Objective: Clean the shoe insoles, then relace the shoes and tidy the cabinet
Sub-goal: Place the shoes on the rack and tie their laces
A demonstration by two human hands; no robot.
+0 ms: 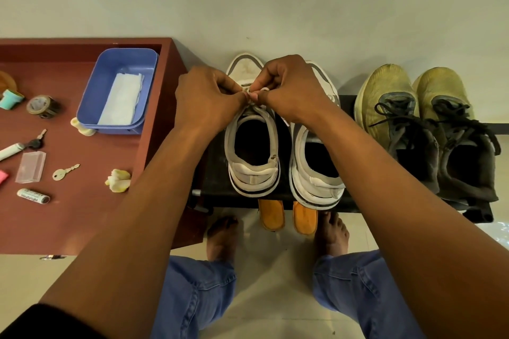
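Two white sneakers stand side by side on a black shoe rack (214, 173), heels toward me. Over the left white sneaker (252, 151), my left hand (205, 99) and my right hand (289, 88) meet and pinch its white lace (257, 109) near the tongue. The right white sneaker (316, 170) is partly hidden under my right wrist. Two orange insoles (287, 216) poke out from below the rack's front edge.
A pair of worn yellow-green shoes with dark laces (418, 124) stands on the rack's right side. At left a red-brown cabinet top (82, 215) holds a blue tub (121, 91) with a white cloth, keys, tape, a battery and crumpled tissue (118, 180). My bare feet rest on the floor.
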